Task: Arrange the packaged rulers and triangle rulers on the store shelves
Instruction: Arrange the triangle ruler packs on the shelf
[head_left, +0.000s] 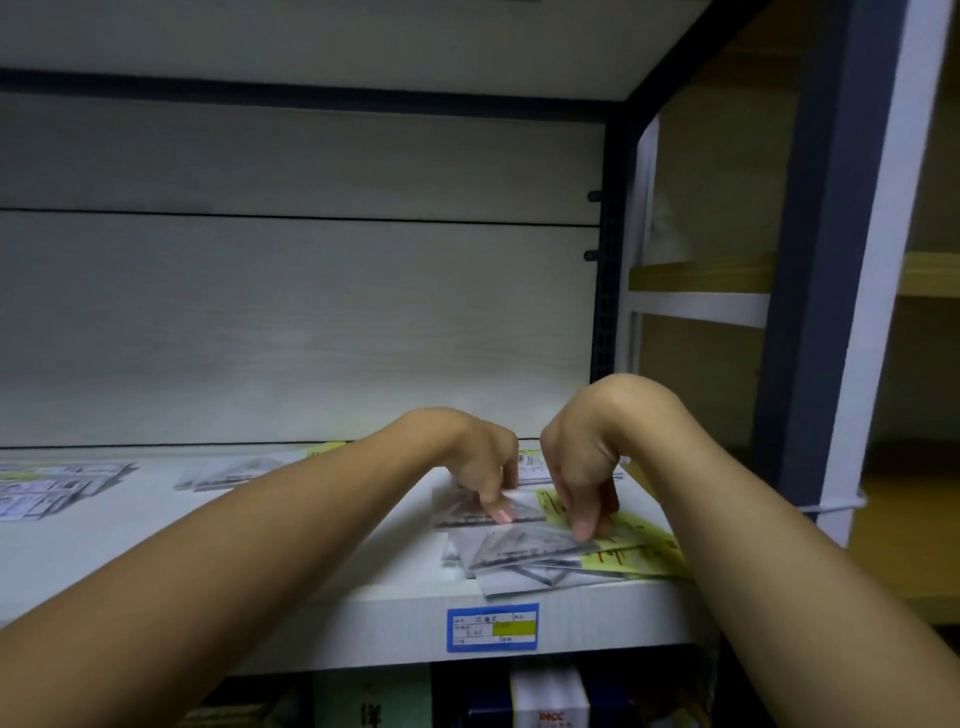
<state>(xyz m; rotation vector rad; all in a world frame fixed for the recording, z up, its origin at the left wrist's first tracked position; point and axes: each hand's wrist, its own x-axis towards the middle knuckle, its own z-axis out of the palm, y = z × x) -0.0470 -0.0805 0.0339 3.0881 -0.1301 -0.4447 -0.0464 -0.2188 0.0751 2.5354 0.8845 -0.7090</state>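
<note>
Head view: the packaged triangle rulers (524, 553) lie in a loose, fanned pile at the right end of the white shelf (311, 525), their long edges running left to right, the yellow card ends toward the right post. Both hands reach in from above, wrists arched. The left hand (480, 465) presses curled fingertips on the rear packet; the right hand (579, 467), nearer the pile's front, pinches the top packet's edge in its grip. More packets (57, 488) lie well apart at the left.
</note>
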